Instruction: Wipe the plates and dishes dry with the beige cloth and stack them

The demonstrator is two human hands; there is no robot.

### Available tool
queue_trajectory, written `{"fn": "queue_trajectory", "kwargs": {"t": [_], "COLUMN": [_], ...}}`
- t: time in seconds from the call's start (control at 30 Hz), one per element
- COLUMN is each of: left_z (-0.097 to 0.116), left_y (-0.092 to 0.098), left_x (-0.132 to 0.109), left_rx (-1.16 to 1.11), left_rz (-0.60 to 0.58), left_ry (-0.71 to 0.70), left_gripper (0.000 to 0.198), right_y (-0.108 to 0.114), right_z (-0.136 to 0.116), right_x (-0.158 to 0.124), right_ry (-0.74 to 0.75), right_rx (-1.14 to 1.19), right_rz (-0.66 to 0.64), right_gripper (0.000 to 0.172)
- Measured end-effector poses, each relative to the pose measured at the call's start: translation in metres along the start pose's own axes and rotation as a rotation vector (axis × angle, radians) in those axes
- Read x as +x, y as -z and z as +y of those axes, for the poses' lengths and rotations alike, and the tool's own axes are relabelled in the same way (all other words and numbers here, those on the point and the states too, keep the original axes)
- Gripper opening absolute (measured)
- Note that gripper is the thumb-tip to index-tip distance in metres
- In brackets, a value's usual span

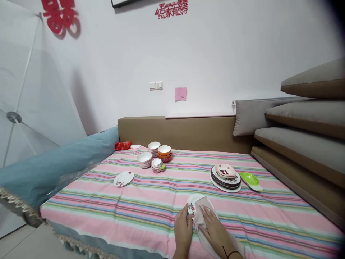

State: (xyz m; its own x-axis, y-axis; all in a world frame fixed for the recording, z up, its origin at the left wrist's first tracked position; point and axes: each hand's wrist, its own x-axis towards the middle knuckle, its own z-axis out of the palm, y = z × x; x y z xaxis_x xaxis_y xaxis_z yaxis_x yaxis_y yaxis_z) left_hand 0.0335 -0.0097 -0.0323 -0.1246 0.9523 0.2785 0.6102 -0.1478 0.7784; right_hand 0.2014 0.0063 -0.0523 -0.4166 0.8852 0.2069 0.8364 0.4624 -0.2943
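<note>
A white plate with red flowers [191, 208] lies on the striped cover in front of me. My left hand [183, 227] grips its left edge, thumb near the rim. Over the plate's right part, my right hand [212, 226] presses a pale cloth [198, 213], fingers stretched along it. The cloth hides part of the plate and trails down under my right wrist. To the left lies another white flowered plate [123, 178], with no hand on it.
Several stacked bowls [164, 151] stand at the back left, with small white dishes [156, 164] before them. A pile of plates [225, 183] topped by a pink square bowl [225, 171] sits at right, beside a green dish [250, 180]. Stacked cushions [302, 144] line the right side.
</note>
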Motion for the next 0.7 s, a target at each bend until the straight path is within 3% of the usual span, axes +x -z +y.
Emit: {"fn": "queue_trajectory", "kwargs": {"t": [0.1,0.23,0.37,0.53,0.6,0.7], "left_z": [-0.005,-0.007,0.001,0.019,0.03,0.058], "left_y": [-0.001,0.001,0.011,0.023,0.024,0.027], "left_x": [0.002,0.008,0.013,0.005,-0.003,-0.016], "left_rx": [-0.108,-0.515,-0.727,-0.911,-0.977,-1.153], "left_rz": [0.003,-0.028,-0.096,-0.135,-0.152,-0.269], "left_ry": [0.018,0.128,0.172,0.274,0.347,0.501], "left_gripper": [0.048,0.056,0.047,0.038,0.042,0.052], "right_y": [-0.004,-0.014,-0.014,0.03,0.053,0.078], "right_z": [-0.003,-0.013,-0.03,-0.045,-0.05,-0.063], "right_x": [0.001,0.007,0.016,0.01,0.0,-0.021], "right_ry": [0.041,0.043,0.065,0.108,0.113,0.11], "right_rx": [-0.071,-0.136,-0.118,-0.039,-0.001,0.033], "right_rz": [0.061,0.157,0.202,0.275,0.309,0.347], "right_gripper": [0.057,0.053,0.051,0.052,0.046,0.043]}}
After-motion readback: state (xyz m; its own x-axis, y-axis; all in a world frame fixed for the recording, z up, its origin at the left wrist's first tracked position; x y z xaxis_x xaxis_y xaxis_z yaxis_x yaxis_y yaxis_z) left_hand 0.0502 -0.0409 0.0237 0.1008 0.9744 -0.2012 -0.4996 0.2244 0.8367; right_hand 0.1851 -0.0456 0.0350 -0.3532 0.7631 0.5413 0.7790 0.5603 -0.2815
